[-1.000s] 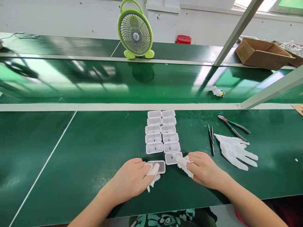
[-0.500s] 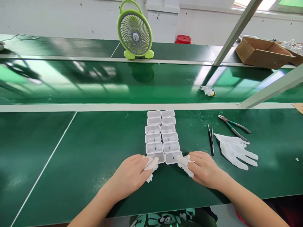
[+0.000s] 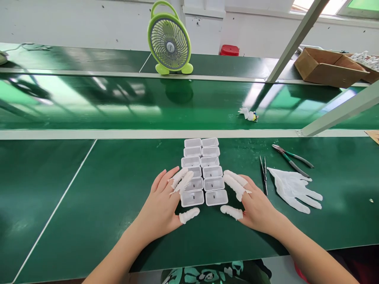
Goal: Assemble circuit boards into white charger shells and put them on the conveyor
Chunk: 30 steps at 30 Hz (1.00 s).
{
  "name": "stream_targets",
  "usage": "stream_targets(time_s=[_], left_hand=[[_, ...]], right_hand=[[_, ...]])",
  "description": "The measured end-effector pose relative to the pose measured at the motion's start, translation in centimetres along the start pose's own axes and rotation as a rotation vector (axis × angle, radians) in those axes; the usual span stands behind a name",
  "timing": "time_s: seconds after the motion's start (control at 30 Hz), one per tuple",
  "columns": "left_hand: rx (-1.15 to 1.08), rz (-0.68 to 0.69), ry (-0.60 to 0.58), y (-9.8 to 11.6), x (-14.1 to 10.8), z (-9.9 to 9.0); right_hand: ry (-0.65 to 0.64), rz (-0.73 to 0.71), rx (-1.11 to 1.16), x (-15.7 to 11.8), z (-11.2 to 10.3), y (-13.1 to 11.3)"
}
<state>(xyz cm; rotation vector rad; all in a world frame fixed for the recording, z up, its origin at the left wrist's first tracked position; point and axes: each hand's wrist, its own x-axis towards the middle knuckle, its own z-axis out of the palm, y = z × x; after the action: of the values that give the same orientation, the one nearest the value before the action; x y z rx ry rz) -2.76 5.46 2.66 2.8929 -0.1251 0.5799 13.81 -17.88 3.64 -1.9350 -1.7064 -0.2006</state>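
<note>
Several small white plastic trays (image 3: 217, 198) stand in two columns on the green table in front of me. My left hand (image 3: 166, 201) lies along the left column, fingers spread, its fingertips over or against the nearer trays; whether they press on them I cannot tell. On the other side, my right hand (image 3: 248, 201) has its thumb and fingers apart beside the right column. White finger cots (image 3: 189, 215) cover the thumb and some fingers of both hands. Neither hand holds anything.
Right of my right hand lie tweezers (image 3: 263, 175), green-handled cutting pliers (image 3: 291, 159) and a white glove (image 3: 296, 189). A small white part (image 3: 248, 114) sits on the shiny green strip behind a pale rail (image 3: 148, 134). Farther back stand a green fan (image 3: 169, 45) and a cardboard box (image 3: 328, 69).
Both hands have opened from a pinch at the nearest trays, their fingers now reaching forward along the columns. The nearest left tray has shifted slightly left. The small white part has moved left.
</note>
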Motion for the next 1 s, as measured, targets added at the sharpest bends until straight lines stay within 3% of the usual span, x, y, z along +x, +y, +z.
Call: stream_targets(time_s=[0.1, 0.2, 0.7, 1.0], left_hand=[[0.016, 0.002, -0.04, -0.1, -0.2, 0.4], [-0.017, -0.002, -0.034, -0.2, -0.3, 0.6], [-0.061, 0.032, -0.034, -0.2, -0.3, 0.6], [-0.146, 0.201, 0.122, 0.8, -0.2, -0.5]], right_hand=[[-0.143, 0.016, -0.051, -0.3, 0.5, 0.3], [-0.208, 0.018, -0.059, -0.6, 1.0, 0.4], [-0.183, -0.011, -0.027, -0.5, 1.2, 0.3], [-0.173, -0.01, -0.032, -0.3, 1.3, 0.2]])
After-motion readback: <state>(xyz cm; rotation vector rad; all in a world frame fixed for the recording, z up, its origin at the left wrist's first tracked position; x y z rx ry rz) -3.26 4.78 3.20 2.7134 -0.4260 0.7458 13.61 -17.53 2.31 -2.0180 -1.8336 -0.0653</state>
